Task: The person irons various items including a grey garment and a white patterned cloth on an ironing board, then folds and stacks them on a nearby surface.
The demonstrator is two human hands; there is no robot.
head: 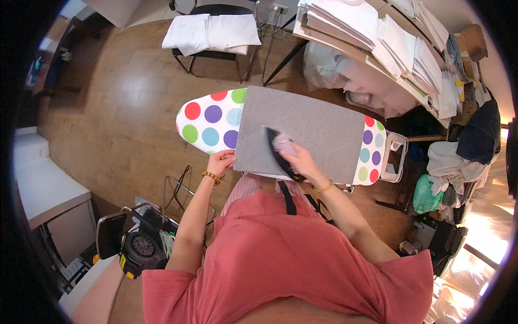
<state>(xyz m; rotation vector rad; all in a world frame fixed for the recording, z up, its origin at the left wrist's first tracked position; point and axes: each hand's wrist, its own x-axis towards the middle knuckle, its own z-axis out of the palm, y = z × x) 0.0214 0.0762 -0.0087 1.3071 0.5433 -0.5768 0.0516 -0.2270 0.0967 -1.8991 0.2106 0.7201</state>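
An ironing board with a cover of coloured dots (201, 125) stands across in front of me, and a grey felt-like mat (319, 129) lies over its middle. My right hand (301, 162) grips a clothes iron (276, 152), somewhat blurred, over the left part of the mat; its tip points up and to the left. A pinkish cloth or cover (284, 143) is at the iron's handle. My left hand (221, 160) touches the mat's lower left corner with bent fingers. Whether it pinches the edge is unclear. Each wrist has a beaded bracelet.
Folded white cloths (208, 32) lie on a black chair (220, 9) beyond the board. Stacks of white fabric (348, 20) cover a table at the upper right, above plastic bags (323, 67). A plastic-framed holder (394, 158) adjoins the board's right end. Cables run along the floor.
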